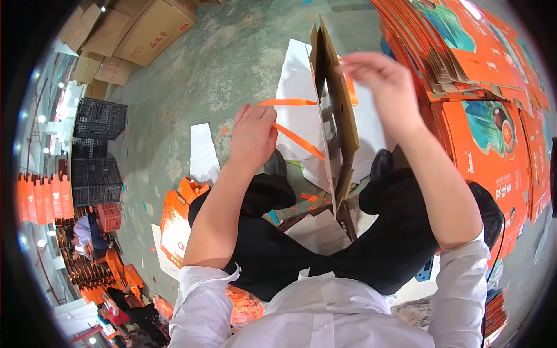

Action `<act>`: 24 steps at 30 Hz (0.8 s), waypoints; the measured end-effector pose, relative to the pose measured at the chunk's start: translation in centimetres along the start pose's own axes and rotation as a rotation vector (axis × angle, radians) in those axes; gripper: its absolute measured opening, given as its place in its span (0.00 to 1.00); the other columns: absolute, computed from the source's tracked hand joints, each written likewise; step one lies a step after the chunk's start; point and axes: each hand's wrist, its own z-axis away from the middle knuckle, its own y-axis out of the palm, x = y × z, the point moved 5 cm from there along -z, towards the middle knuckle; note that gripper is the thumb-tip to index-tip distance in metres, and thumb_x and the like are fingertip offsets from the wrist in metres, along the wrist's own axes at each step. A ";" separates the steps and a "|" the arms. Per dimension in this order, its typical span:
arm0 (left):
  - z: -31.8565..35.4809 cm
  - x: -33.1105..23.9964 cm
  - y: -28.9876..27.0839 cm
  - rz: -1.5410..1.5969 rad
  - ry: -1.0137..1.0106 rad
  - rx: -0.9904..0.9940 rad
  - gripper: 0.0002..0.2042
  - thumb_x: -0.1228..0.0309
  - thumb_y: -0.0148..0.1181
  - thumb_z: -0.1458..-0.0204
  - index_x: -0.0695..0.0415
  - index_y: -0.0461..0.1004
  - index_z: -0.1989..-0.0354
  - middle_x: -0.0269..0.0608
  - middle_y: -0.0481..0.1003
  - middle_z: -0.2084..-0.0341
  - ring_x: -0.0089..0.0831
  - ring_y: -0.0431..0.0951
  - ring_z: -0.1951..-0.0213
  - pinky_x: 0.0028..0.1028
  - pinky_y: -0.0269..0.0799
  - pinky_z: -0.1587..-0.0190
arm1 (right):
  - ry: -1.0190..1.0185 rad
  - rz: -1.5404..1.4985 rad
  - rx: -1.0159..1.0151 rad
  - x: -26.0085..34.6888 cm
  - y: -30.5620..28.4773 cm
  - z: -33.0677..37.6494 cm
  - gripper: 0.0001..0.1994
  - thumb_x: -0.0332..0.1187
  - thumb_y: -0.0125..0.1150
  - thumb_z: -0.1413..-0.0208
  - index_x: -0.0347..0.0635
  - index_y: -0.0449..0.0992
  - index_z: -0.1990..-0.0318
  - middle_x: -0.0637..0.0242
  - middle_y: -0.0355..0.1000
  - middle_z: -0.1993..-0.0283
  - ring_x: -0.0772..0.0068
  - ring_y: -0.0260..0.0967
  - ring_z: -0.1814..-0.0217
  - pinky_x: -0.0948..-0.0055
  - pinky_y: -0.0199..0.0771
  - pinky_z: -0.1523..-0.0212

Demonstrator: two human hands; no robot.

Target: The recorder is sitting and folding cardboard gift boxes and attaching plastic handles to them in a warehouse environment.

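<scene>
A flat, folded cardboard box (337,110) stands on edge between my legs, its brown inner side showing. My left hand (254,132) is closed around a loop of orange ribbon (297,141), whose two ends run to the box's left face. On the other side, my right hand (380,72) is raised by the box's upper right edge, with fingers bent and smeared by motion. Just below its fingertips, another orange strip (351,90) hangs at the box's right face. Whether the right fingers pinch that strip cannot be told.
Tall stacks of printed orange box sheets (487,139) rise on the right. White paper sheets (203,152) lie on the green floor. Brown cartons (152,35) and black crates (97,177) stand at the left. Another person (87,235) is far off at the left.
</scene>
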 end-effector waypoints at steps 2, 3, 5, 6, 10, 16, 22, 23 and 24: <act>-0.6 -1.2 -1.3 0.031 0.165 -0.201 0.09 0.80 0.61 0.59 0.59 0.70 0.69 0.44 0.75 0.64 0.47 0.75 0.55 0.41 0.70 0.47 | 0.057 0.067 -0.229 -2.1 -3.9 -2.1 0.13 0.30 0.52 0.37 0.35 0.75 0.49 0.60 0.76 0.58 0.73 0.73 0.59 0.71 0.75 0.52; -0.7 -1.3 -1.3 0.032 0.165 -0.209 0.09 0.80 0.61 0.59 0.59 0.70 0.69 0.44 0.75 0.64 0.47 0.75 0.55 0.41 0.70 0.47 | 0.051 0.071 -0.229 -3.5 -4.7 -2.5 0.13 0.30 0.52 0.37 0.35 0.75 0.49 0.60 0.76 0.58 0.73 0.73 0.59 0.71 0.75 0.52; -0.8 -1.2 -0.6 0.201 0.079 -0.131 0.09 0.82 0.60 0.59 0.61 0.70 0.67 0.45 0.75 0.61 0.48 0.74 0.54 0.39 0.71 0.48 | 0.600 0.356 -0.027 -8.8 -5.1 -2.3 0.17 0.41 0.52 0.34 0.43 0.71 0.42 0.62 0.74 0.61 0.74 0.73 0.63 0.70 0.76 0.61; -0.7 -1.2 -0.9 0.196 0.076 -0.137 0.09 0.82 0.60 0.59 0.61 0.70 0.67 0.45 0.75 0.61 0.48 0.74 0.54 0.39 0.71 0.48 | 0.703 0.295 0.032 -10.1 -4.2 -1.9 0.20 0.45 0.51 0.34 0.47 0.69 0.40 0.63 0.73 0.62 0.74 0.73 0.64 0.70 0.76 0.63; -0.9 -1.3 -2.0 0.561 0.028 -0.256 0.13 0.84 0.55 0.55 0.62 0.72 0.59 0.44 0.75 0.57 0.40 0.75 0.50 0.38 0.73 0.48 | 0.874 0.028 0.114 -13.0 -0.9 -1.8 0.20 0.50 0.48 0.34 0.47 0.72 0.46 0.66 0.70 0.63 0.73 0.71 0.69 0.68 0.74 0.67; -1.5 1.2 -2.8 1.494 -0.265 -0.393 0.15 0.85 0.50 0.49 0.63 0.73 0.52 0.42 0.74 0.54 0.33 0.75 0.52 0.42 0.74 0.46 | 0.539 -0.270 -0.194 -9.9 0.5 -4.3 0.09 0.33 0.58 0.39 0.35 0.73 0.59 0.65 0.69 0.68 0.74 0.67 0.73 0.73 0.71 0.68; -2.8 1.9 -4.1 1.884 -0.252 -0.460 0.13 0.83 0.51 0.46 0.60 0.74 0.53 0.42 0.76 0.55 0.32 0.76 0.54 0.45 0.75 0.48 | -0.034 -0.280 -0.163 -0.4 0.2 -4.0 0.09 0.28 0.58 0.40 0.34 0.75 0.55 0.69 0.70 0.69 0.80 0.65 0.75 0.78 0.68 0.71; -3.0 2.1 -3.9 1.964 -0.263 -0.436 0.13 0.82 0.51 0.46 0.59 0.75 0.54 0.42 0.77 0.56 0.31 0.76 0.54 0.44 0.75 0.49 | -0.114 -0.151 -0.091 0.5 0.6 -3.5 0.08 0.28 0.58 0.40 0.35 0.75 0.55 0.70 0.71 0.68 0.83 0.64 0.74 0.80 0.67 0.71; -3.0 2.1 -4.0 1.961 -0.268 -0.441 0.13 0.82 0.51 0.46 0.59 0.75 0.54 0.42 0.77 0.56 0.31 0.76 0.54 0.44 0.75 0.49 | -0.155 -0.144 -0.026 1.7 1.7 -3.0 0.07 0.29 0.58 0.39 0.38 0.76 0.55 0.71 0.72 0.68 0.87 0.63 0.74 0.83 0.65 0.72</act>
